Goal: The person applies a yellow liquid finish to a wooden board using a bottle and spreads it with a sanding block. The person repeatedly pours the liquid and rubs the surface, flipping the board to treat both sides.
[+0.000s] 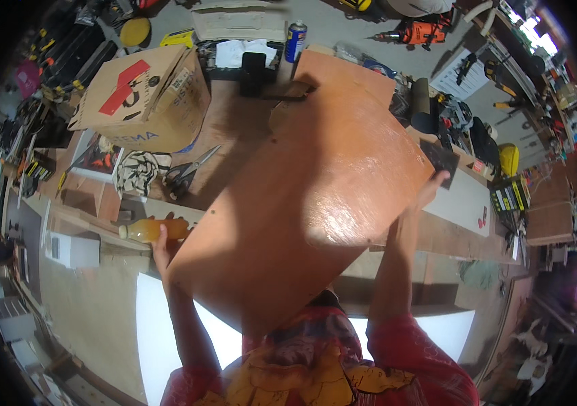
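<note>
A large orange-brown board (268, 203) with a glossy face lies tilted across the bench in front of me, a strong shadow over its middle. My left hand (160, 254) grips its lower left edge, the fingers partly hidden behind it. Right beside that hand, a plastic bottle of amber liquid (145, 231) with a pale cap lies on its side; my thumb overlaps it in view. My right hand (426, 195) is closed on the board's right edge, one fingertip showing by the corner. Next to it is a small dark plate (441, 162).
A cardboard box (146, 101) stands at the back left, with scissors (190, 172) and a striped cloth (141, 170) before it. A black stand (253, 74) and a blue spray can (295, 40) are behind the board. An orange drill (420, 32) lies far right.
</note>
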